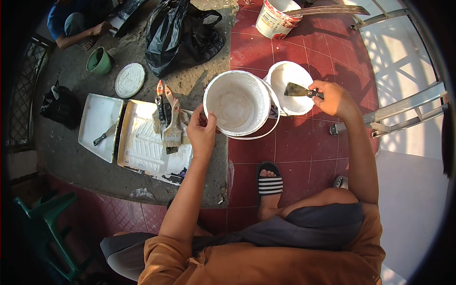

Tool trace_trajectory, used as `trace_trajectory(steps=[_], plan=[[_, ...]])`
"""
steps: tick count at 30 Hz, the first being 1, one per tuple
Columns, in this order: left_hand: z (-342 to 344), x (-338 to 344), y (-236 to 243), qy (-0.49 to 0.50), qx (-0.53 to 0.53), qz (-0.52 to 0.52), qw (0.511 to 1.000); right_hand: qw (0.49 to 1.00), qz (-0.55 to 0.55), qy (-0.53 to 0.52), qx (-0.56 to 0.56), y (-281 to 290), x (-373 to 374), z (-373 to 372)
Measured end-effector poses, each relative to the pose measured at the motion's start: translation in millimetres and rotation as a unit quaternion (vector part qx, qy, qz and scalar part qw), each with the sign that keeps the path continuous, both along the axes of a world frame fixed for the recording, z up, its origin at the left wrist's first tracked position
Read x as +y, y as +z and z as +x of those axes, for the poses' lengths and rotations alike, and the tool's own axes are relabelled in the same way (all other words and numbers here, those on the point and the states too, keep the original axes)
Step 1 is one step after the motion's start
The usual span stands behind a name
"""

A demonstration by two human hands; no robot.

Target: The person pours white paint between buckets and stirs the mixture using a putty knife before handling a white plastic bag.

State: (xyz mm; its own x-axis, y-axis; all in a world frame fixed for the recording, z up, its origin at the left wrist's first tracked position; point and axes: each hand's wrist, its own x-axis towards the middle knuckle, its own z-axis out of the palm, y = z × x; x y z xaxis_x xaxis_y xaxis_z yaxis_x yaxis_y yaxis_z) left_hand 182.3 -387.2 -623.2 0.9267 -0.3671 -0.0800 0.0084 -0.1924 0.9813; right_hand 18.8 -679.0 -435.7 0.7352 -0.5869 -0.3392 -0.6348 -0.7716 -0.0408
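Observation:
My left hand (203, 132) grips the near-left rim of a white plastic bucket (258, 92), thumb inside and fingers outside. The bucket's inner wall and bottom are coated with whitish residue. A thin handle (256, 137) hangs along its near right side. In my right hand (336, 99) is a putty knife (297, 90), held by its dark handle. Its wide blade points left, over the mouth of a second white bucket (284, 72). That second bucket stands just behind and right of the first, its inside also whitish. Whether the blade touches it, I cannot tell.
Left lie a roller tray (135, 147) with several paintbrushes (172, 133), another tray (95, 109) holding a scraper (104, 135), and a round lid (129, 80). Beyond are a black bag (183, 40) and another person's hand (100, 28). A ladder (403, 103) stands right, a paint pail (273, 21) behind.

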Motion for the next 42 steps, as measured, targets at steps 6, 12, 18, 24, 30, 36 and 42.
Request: trace_trajectory(steps=[6, 12, 18, 24, 30, 36, 42], plan=[[20, 16, -2, -0.032, -0.029, -0.059, 0.997, 0.999, 0.03, -0.021, -0.023, 0, -3, -6], [35, 19, -2, 0.014, -0.059, -0.135, 0.989, 0.999, 0.016, -0.028, -0.026, -11, -2, -4], [45, 22, 2, 0.023, -0.034, -0.147, 0.988, 0.999, 0.003, -0.039, -0.01, -11, 1, 1], [48, 17, 6, 0.041, -0.037, -0.154, 0.987, 0.998, 0.03, -0.048, -0.013, -13, 0, 3], [59, 0, 11, 0.111, 0.009, -0.122, 0.986, 0.998, 0.001, -0.044, -0.046, -21, -7, 1], [84, -13, 1, 0.159, 0.064, -0.144, 0.975, 0.996, 0.024, -0.049, -0.066, -19, 0, 3], [91, -17, -16, 0.157, 0.098, -0.147, 0.972, 0.994, 0.031, -0.04, -0.093, -11, 3, -1]])
